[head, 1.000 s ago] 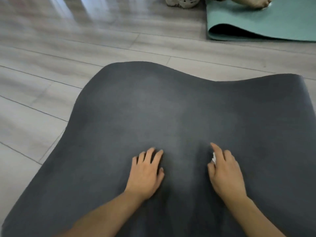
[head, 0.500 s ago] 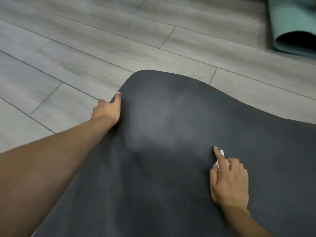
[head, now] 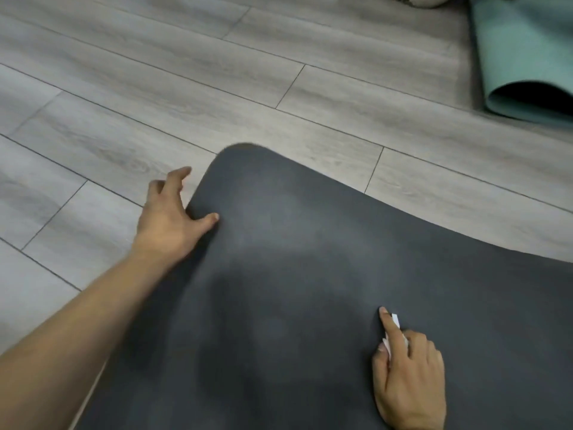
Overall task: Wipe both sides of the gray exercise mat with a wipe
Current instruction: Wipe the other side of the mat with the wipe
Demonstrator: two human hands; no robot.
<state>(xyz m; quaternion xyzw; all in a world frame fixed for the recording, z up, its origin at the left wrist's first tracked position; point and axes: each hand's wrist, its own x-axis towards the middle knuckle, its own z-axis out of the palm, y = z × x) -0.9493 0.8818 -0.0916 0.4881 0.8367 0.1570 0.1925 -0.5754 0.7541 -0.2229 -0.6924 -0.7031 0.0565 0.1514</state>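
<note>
The gray exercise mat [head: 310, 259] lies across the wooden floor and fills the lower right of the head view, its rounded far-left corner raised slightly. My left hand [head: 169, 221] is at the mat's left edge near that corner, thumb pressed on top and fingers spread over the floor side. My right hand [head: 409, 373] rests flat on the mat lower right, pressing a small white wipe [head: 395, 321] under its fingers; only slivers of the wipe show beside the index finger.
Gray wood-plank floor [head: 155, 103] surrounds the mat. A teal mat [head: 524, 57], partly rolled, lies at the top right. A pale shoe [head: 415, 0] peeks in at the top edge.
My left hand left the mat's middle, reached out to its left edge near the far corner, and now spreads its fingers there. The right hand stays on the wipe. The view shifted left.
</note>
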